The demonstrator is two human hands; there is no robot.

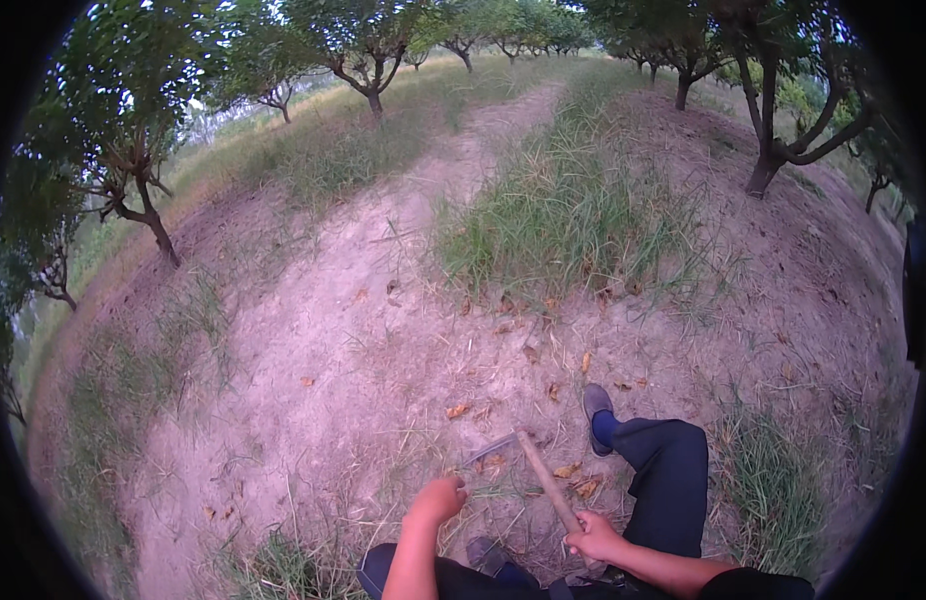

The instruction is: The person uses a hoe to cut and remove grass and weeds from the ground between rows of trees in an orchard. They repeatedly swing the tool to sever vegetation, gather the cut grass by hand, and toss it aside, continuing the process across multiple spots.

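The person squats low on bare soil, dark trouser knees at the lower edge, one grey shoe [596, 401] set forward. The right hand [595, 537] is closed around the near end of a wooden handle [548, 483]. This handle belongs to a small hoe: it runs up and to the left from the hand, and its thin metal blade [491, 449] lies at the far end, low over the ground. The grip at the very end of the handle probably gives the longest reach while squatting.

The left hand [440, 497] is just left of the handle, below the blade, its fingers curled down into the dry grass stalks [483, 490]; whether it grips anything I cannot tell. So the blade lies just beyond both hands, between them.

Dry orange leaves [458, 409] are scattered around the blade. Beyond the hoe stands a big grass clump [563, 220], and a dirt path [463, 160] goes away left of it. Farthest from the hoe, low trees [368, 60] stand in rows.
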